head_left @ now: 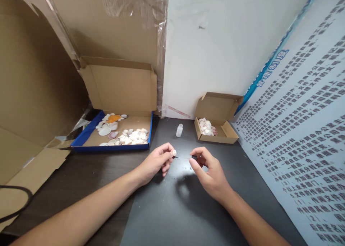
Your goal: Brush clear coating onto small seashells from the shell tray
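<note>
Over the dark mat, my left hand [157,161] pinches a small whitish seashell [174,153] between thumb and fingertips. My right hand [210,172] is closed on the black cap of a brush applicator [194,157]. A thin stem runs left from the cap, and its dark tip is close beside the shell; whether they touch I cannot tell. Beyond both hands stands a small uncapped bottle [179,131], upright, with whitish contents.
At the back left, an open blue-edged cardboard box [134,122] holds several shells, one of them orange. A smaller open box [228,132] with shells is at the back right. Tiny bits lie on the mat [161,217]. A printed panel [304,131] borders the right side.
</note>
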Tool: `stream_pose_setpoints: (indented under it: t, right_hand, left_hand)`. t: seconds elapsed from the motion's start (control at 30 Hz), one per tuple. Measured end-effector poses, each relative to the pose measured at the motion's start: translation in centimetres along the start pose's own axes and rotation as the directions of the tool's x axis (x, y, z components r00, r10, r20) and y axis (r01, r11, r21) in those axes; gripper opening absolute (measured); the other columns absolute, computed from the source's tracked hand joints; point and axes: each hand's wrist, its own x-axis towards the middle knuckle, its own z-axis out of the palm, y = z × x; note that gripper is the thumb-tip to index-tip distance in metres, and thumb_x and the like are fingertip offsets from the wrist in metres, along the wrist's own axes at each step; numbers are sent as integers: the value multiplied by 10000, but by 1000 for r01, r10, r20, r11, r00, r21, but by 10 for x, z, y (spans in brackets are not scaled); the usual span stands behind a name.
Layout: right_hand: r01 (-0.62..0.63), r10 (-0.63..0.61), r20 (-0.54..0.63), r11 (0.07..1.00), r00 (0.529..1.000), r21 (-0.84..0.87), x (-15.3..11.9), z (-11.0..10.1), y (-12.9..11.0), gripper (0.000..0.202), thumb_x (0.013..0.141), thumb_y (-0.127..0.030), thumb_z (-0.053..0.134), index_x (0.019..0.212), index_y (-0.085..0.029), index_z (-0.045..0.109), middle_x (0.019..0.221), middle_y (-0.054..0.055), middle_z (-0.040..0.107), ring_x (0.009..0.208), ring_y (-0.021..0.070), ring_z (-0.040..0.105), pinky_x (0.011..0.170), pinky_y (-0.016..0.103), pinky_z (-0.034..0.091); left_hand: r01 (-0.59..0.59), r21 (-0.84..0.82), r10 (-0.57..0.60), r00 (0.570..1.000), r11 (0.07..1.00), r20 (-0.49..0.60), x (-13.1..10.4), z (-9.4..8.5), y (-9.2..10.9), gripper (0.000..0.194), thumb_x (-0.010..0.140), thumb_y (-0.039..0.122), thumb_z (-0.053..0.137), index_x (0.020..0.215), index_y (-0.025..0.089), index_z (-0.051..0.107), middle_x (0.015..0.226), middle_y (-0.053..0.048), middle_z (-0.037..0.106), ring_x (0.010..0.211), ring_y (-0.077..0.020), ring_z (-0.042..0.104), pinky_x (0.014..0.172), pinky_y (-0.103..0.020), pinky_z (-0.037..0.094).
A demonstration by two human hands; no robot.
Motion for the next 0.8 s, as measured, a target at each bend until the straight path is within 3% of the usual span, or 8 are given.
stream_pose_setpoints:
  t: [0.23, 0.43, 0.8]
  right_hand:
    - [11, -10, -42, 1000, 999, 25, -1, 0, -3, 87, 885, -281, 520, 928, -212, 487, 596, -66, 423, 508, 114, 432, 502, 229, 380]
    - [7, -7, -9, 999, 1000, 38, -1, 1, -3, 100, 878, -271, 542, 938, -211, 488, 594, -67, 437, 507, 110, 437, 489, 223, 379]
    - [10, -11, 24, 999, 1000, 34, -2, 2, -2, 103, 877, -267, 555, 939, -209, 497, 609, -61, 446, 518, 113, 447, 496, 230, 374]
  left_hand:
    - [-22, -17, 22, 1000, 1000, -11, 0, -1, 0, 217, 797, 354, 606, 823, 203, 454, 703, 72, 537, 336, -16, 376, 335, -173, 383]
    - [-3, -77, 6, 999, 997, 39, -3, 2, 2, 169, 799, 297, 592, 799, 185, 465, 714, 54, 547, 349, -21, 411, 352, -178, 403]
    - [33, -139, -31, 999, 990, 21, -3, 3, 5, 90, 788, 235, 538, 802, 172, 475, 825, -2, 617, 390, -45, 471, 373, -196, 421]
